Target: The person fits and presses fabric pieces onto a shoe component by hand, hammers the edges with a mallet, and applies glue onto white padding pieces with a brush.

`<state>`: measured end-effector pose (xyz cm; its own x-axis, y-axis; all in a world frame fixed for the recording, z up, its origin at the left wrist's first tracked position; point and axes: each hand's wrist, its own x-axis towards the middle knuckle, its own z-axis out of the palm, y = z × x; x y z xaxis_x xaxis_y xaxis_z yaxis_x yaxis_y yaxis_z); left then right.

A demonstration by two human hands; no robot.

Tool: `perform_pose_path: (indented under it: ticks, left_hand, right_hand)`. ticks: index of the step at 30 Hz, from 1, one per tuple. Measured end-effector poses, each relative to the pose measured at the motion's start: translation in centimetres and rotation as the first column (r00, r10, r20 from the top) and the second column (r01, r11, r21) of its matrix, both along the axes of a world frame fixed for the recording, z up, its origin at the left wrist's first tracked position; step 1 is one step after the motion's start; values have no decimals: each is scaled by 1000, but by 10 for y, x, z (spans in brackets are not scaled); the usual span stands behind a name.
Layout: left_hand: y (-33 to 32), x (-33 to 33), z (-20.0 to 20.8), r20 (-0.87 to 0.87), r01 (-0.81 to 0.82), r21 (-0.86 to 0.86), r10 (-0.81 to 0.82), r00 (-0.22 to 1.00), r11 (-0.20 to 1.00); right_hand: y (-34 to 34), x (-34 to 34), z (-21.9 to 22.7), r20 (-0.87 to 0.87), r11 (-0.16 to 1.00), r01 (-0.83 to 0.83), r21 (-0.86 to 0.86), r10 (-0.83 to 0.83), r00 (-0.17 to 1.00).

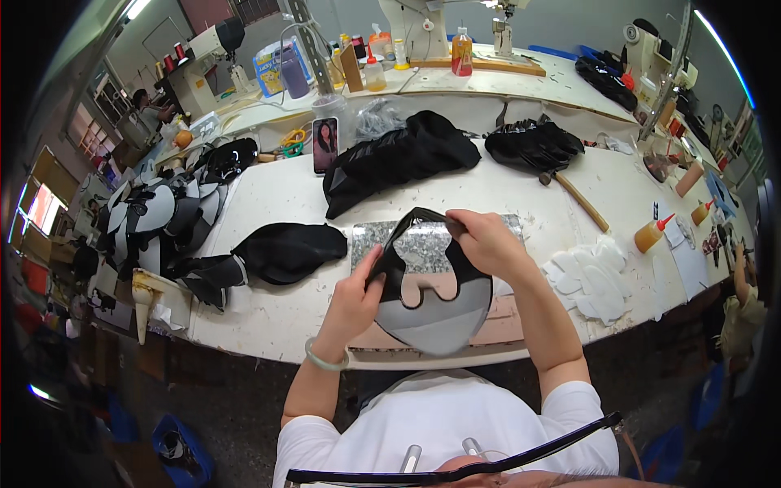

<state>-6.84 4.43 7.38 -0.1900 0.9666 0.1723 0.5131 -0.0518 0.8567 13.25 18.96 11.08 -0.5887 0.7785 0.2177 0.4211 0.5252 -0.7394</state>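
Between my hands is a black and grey shoe upper (438,327), with its grey lining side showing and a curved opening in its middle. My left hand (358,294) is closed on its left black edge, thumb toward me. At the top right, my right hand (486,244) pinches the black rim, its fingers partly hidden behind the material. The piece is held over a speckled stone slab (370,236), which shows through the opening. Under its lower part lies a pinkish board (496,324).
Black stacked pieces (399,159) lie beyond the slab, more black pieces (293,252) to the left. A hammer (582,202), white cut pieces (590,281) and a glue bottle (651,236) are on the right. A phone (325,146) stands upright near scissors (294,142).
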Motion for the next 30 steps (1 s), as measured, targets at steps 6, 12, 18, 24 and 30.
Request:
perform_pose_path:
  ticks: [6,12,18,24,30]
  left_hand:
    - [13,-29,-97,160,-99,-228,138,978,969]
    - [-13,-9,-98,75,-199,-51,203,976,979]
    - [-49,13,-91,281,-212,-152,248,927,965]
    - [-36,-41,-72,94,-311,-71,317,944,948]
    - [41,-46,-78,251,48,-32,-38,967,998]
  right_hand:
    - [12,-25,-95,101,999,-28,-16,30,994]
    - [-61,-16,-108,-103,896,-291,336,342,934]
    - [-59,30,-108,-50,949,-234,213,250,967]
    - [6,121,-98,13,928,263,263,-276,961]
    - [24,127,-116,217,989,54,137,-84,973]
